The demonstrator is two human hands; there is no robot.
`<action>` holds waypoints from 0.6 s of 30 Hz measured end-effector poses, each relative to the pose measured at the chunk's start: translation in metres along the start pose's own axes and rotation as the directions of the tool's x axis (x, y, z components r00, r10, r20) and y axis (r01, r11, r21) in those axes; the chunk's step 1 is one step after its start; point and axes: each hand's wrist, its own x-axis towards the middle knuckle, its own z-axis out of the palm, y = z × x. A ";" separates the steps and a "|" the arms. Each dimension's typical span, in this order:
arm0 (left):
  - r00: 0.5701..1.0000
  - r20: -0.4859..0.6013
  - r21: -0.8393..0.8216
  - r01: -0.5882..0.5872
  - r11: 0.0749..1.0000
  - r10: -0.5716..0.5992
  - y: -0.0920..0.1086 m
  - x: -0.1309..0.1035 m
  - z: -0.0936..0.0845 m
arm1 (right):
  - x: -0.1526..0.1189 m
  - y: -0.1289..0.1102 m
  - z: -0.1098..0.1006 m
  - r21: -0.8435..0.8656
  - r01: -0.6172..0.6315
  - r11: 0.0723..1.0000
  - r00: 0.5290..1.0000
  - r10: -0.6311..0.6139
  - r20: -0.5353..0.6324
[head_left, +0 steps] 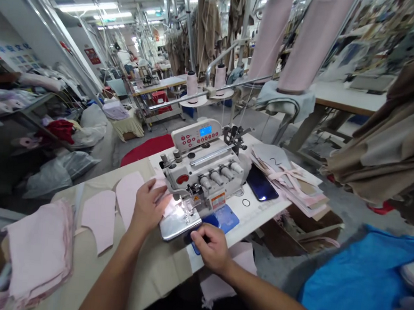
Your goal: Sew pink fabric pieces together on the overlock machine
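A white sewing machine [206, 169] with a lit blue display stands on the table. My left hand [148, 205] rests with its fingers apart on a small pink fabric piece [170, 204], left of the lit needle area. At the front edge of the shiny metal plate [180, 226], my right hand [210, 245] is closed, fingers curled and thumb against them; whatever it might hold is hidden. Two cut pink pieces [100, 213] [129, 194] lie left of my left hand. Further left is a stack of pink fabric [40, 252].
Right of the machine lie a dark phone [262, 182], a black ring [246, 202] and stacked pattern pieces [290, 179]. Thread cones [191, 84] stand behind. Blue cloth [361, 279] is at lower right; brown garments [400, 130] hang at right. Pink cloth [219, 283] hangs below the table edge.
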 end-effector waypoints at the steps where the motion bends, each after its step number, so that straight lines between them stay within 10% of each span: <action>1: 1.000 -0.016 0.008 0.020 1.000 -0.019 -0.001 -0.005 -0.001 | 0.000 -0.001 0.000 -0.004 0.010 1.000 1.000 -0.010 0.011; 12: 0.981 -0.193 0.002 -0.026 1.000 0.026 0.025 -0.080 -0.033 | -0.004 -0.003 0.002 -0.089 0.014 0.996 0.993 -0.003 0.122; 16: 0.975 -0.201 -0.052 -0.103 0.993 0.090 0.049 -0.115 -0.045 | 0.002 -0.015 0.008 0.104 -0.314 0.944 0.931 0.285 0.226; 18: 0.987 0.018 -0.216 -0.152 0.964 0.160 0.065 -0.142 -0.042 | 0.002 -0.019 0.009 0.330 -0.511 0.794 0.854 0.425 0.301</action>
